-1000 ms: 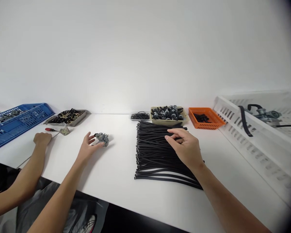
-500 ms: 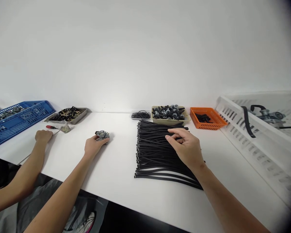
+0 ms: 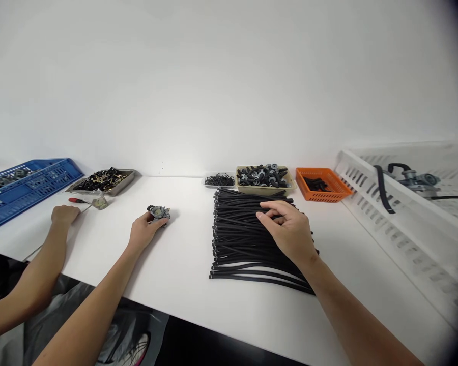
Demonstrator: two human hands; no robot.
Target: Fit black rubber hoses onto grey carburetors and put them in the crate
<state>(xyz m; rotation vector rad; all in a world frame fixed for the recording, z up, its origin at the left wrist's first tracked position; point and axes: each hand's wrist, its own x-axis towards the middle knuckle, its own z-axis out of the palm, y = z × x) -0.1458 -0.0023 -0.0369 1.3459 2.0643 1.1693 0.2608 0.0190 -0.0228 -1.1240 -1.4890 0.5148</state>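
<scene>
"Since the earlier frame, our left hand [image 3: 142,233] has closed in on the metal part [image 3: 161,214], and its fingers, spread beside it before, are now clamped on it."

"Where do we have that part?"

"Over the left-middle of the white worktop [image 3: 183,290], left of our black hoses [image 3: 248,234]. We can't tell whether it's lifted clear or still touching the surface."

"And our right hand [image 3: 288,229]?"

"It has hardly moved. We have it over the hoses, thumb and forefinger a little apart, the other fingers curled. We can't tell whether it touches them."

"What's behind the hoses?"

"We see a small clear tray [image 3: 209,184] of thin black rings, then a cream tray [image 3: 265,191] of black-and-silver pieces, then an orange basket [image 3: 320,196] with black pieces. Our white crate [image 3: 416,213] stands at the far right."

"What about the left side?"

"Another person's hand [image 3: 64,215] rests near a red handle [image 3: 75,201], with a metal tray [image 3: 119,188] of black and brass-coloured pieces behind and a blue crate [image 3: 30,190] further left."
</scene>
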